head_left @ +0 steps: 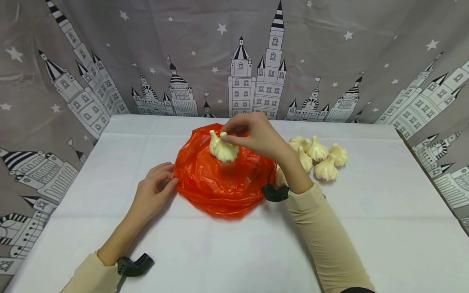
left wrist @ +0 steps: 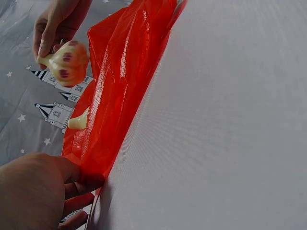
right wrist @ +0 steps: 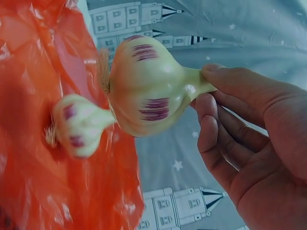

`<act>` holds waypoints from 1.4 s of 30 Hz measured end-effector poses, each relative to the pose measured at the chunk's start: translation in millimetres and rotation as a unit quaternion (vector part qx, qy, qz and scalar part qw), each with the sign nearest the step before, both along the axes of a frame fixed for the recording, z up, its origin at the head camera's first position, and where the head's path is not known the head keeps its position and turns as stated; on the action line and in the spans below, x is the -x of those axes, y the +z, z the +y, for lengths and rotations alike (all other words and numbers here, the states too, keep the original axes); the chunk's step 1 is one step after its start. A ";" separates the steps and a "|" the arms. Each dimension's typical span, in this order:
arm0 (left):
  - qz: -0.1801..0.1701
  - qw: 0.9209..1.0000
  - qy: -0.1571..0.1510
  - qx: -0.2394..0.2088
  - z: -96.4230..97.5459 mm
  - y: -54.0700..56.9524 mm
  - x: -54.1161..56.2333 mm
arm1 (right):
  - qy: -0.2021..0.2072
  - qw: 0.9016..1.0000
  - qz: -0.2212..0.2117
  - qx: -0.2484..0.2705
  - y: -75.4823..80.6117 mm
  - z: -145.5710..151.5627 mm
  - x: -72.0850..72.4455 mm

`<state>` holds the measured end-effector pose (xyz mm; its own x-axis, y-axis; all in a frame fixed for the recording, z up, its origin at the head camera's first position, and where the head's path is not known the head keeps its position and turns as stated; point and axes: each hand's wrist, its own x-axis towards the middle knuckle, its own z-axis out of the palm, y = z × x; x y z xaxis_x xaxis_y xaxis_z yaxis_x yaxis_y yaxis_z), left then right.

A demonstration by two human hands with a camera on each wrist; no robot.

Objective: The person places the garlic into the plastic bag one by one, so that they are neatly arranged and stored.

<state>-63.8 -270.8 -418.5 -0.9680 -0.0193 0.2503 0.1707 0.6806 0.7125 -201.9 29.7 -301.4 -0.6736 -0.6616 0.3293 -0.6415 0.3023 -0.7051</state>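
Note:
A red plastic bag [head_left: 220, 187] lies spread on the white table. My right hand [head_left: 256, 134] pinches a garlic bulb [head_left: 226, 152] by its stem, above the bag; purple streaks mark its sides in the right wrist view. A second garlic bulb [right wrist: 79, 124] lies on the red plastic, its stem pointing at the held one. At the bag's left edge, my left hand [head_left: 154, 193] pinches the plastic between thumb and fingers. From the left wrist view, a raised fold of the bag hides most of the second bulb.
Several more garlic bulbs [head_left: 318, 151] sit in a cluster right of the bag, partly behind my right forearm. The white-covered table [head_left: 205, 252] extends around the bag. A grey curtain [head_left: 205, 40] printed with castles and stars hangs behind it.

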 end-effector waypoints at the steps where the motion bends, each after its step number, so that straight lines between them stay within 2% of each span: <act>1: 0.000 1.000 0.000 0.000 0.0 -0.1 -0.1 | 0.003 1.000 -0.002 0.001 -0.1 -3.2 0.3; 18: 0.001 1.000 -0.002 -0.002 0.0 -1.6 1.6 | 0.039 0.999 -0.008 -0.009 -3.1 -47.9 3.0; 31: -0.004 1.000 -0.004 0.005 -0.7 -0.8 4.0 | 0.053 0.997 -0.019 -0.056 -22.9 -67.2 4.9; 42: -0.011 1.000 0.001 0.006 -1.0 1.2 2.1 | 0.067 0.995 -0.024 -0.069 -33.8 -74.2 7.2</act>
